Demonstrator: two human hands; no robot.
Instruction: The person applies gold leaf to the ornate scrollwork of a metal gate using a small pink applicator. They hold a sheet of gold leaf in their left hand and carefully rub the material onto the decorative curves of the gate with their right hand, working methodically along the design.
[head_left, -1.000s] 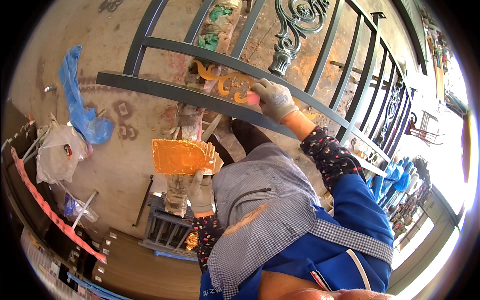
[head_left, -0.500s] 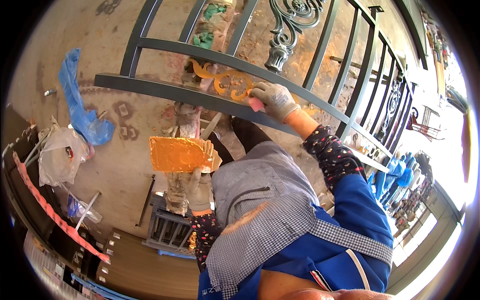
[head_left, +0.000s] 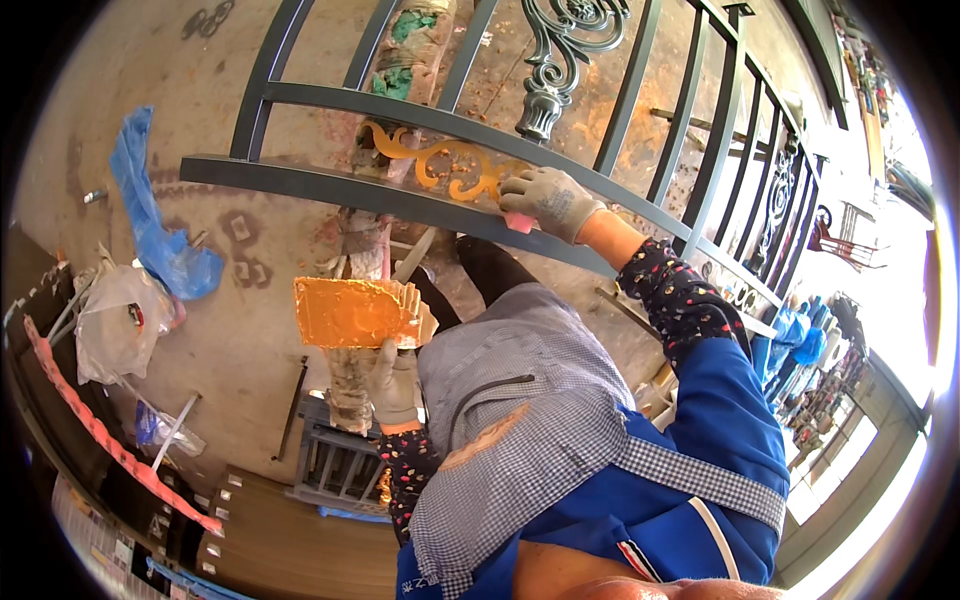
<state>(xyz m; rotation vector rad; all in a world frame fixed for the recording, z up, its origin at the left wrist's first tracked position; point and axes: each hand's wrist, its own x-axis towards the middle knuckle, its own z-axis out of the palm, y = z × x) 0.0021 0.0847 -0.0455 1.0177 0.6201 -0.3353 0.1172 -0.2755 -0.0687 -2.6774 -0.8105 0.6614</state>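
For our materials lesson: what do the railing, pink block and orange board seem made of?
Railing: probably painted metal, from its even dark sheen. Pink block: perhaps sponge, from its matt look. Orange board: likely cardboard, glossily coated; its right end is ridged.

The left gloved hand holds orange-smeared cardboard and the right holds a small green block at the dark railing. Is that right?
Not quite: the small block in the right hand is pink, not green, as the head view shows. The left hand does hold orange-smeared cardboard, and the right is at the railing.
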